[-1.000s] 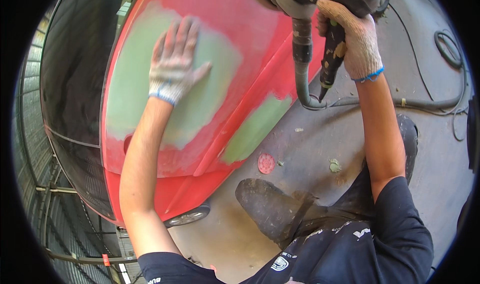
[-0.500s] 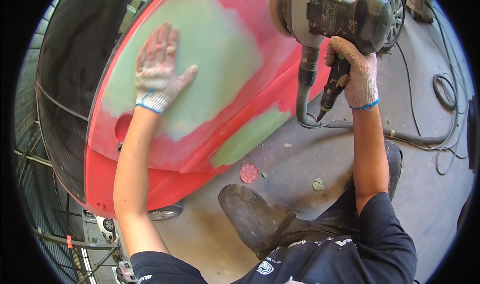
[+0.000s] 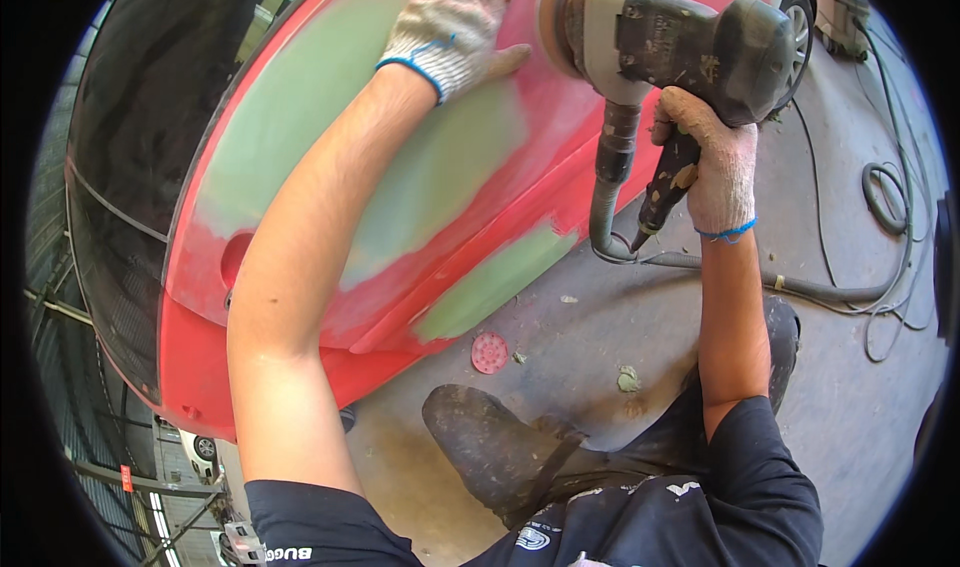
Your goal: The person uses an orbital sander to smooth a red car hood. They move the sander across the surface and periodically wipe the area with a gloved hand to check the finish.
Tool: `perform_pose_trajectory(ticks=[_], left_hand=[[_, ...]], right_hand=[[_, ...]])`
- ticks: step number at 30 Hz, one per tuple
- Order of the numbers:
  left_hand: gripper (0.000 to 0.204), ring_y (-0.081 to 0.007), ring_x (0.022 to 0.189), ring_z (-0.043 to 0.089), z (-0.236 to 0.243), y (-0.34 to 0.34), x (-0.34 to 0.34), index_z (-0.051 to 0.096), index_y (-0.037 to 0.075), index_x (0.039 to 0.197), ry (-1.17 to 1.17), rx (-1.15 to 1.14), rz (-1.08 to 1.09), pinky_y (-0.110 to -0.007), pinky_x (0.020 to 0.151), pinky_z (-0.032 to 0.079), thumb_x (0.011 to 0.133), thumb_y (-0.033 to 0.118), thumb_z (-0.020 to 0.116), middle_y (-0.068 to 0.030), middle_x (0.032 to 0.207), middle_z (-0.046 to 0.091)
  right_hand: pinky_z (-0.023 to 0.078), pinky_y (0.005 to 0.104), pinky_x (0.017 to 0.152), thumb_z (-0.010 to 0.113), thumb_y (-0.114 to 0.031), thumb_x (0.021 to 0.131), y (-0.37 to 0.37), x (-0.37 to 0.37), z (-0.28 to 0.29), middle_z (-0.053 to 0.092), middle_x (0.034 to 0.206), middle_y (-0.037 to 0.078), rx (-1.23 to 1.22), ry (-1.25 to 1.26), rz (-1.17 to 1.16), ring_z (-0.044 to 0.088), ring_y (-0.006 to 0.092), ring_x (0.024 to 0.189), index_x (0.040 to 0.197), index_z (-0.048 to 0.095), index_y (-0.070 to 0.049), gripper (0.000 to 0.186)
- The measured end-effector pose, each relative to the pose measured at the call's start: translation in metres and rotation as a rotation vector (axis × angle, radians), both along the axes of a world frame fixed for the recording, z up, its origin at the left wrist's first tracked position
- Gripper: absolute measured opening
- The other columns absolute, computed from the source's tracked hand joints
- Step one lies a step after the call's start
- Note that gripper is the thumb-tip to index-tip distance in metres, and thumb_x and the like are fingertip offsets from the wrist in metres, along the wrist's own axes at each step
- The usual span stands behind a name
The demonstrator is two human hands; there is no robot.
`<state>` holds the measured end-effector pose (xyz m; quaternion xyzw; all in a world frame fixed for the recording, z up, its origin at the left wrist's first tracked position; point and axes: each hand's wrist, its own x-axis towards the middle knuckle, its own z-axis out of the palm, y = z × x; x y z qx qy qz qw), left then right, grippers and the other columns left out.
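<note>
At one o'clock, one sander (image 3: 680, 42) sits in the right hand's (image 3: 722, 162) closed grip, beside the red panel (image 3: 555, 172). The left hand (image 3: 450, 27), open, has moved to twelve o'clock, nearer the sander, baring the larger of two green patches (image 3: 290, 137); one pink disc (image 3: 490, 352) lies at six o'clock.

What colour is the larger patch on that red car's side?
The larger patch is pale green, best seen in the head view.

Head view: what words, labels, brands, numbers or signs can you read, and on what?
Left sleeve: white capital letters, partly visible; wording not copied.
Shirt front: white emblem and marks, too small to read.
Sander: markings, blurred.
Red tag: too small to read.
</note>
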<state>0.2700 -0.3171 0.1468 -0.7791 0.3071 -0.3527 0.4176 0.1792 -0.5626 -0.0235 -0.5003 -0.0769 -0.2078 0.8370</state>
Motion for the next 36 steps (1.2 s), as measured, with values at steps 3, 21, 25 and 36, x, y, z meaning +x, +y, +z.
perform_pose_trajectory(ticks=[3, 21, 25, 36], left_hand=[[0.092, -0.032, 0.153, 0.021, 0.003, 0.005, -0.013, 0.029, 0.001, 0.155, 0.065, -0.056, -0.004, -0.048, 0.125, 0.016, 0.089, 0.059, 0.056, -0.0182, 0.164, 0.024], [0.088, -0.0294, 0.152, 0.025, -0.059, 0.195, -0.185, 0.029, 0.005, 0.158, -0.149, -0.107, 0.184, -0.041, 0.123, 0.022, 0.092, 0.058, 0.051, -0.0122, 0.165, 0.026], [0.084, -0.0304, 0.151, 0.029, -0.092, 0.21, -0.198, 0.032, 0.005, 0.156, -0.21, -0.157, 0.203, -0.043, 0.121, 0.026, 0.094, 0.057, 0.05, -0.0133, 0.163, 0.031], [0.07, -0.0306, 0.143, 0.041, -0.098, 0.197, -0.197, 0.046, 0.006, 0.148, -0.243, -0.249, 0.101, -0.044, 0.115, 0.037, 0.095, 0.051, 0.056, -0.0115, 0.156, 0.043]], right_hand=[[0.046, 0.0292, 0.064, 0.072, -0.019, 0.085, -0.003, 0.002, 0.001, 0.062, 0.074, 0.005, 0.057, -0.027, -0.005, 0.059, 0.0149, 0.067, 0.085, 0.067, -0.001, 0.019], [0.053, 0.0373, 0.099, 0.08, -0.004, 0.079, 0.094, -0.033, -0.02, 0.063, 0.129, 0.012, -0.209, -0.326, 0.097, 0.064, 0.0208, 0.115, 0.14, 0.043, -0.002, 0.072], [0.054, 0.0399, 0.1, 0.085, -0.008, 0.074, 0.112, -0.042, -0.034, 0.059, 0.135, 0.015, -0.116, -0.281, 0.353, 0.061, 0.0252, 0.122, 0.147, 0.037, -0.008, 0.087], [0.054, 0.0329, 0.087, 0.081, -0.01, 0.077, 0.073, -0.031, 0.062, 0.072, 0.108, 0.011, -0.639, -0.37, -0.144, 0.068, 0.0162, 0.097, 0.125, 0.06, 0.001, 0.053]])
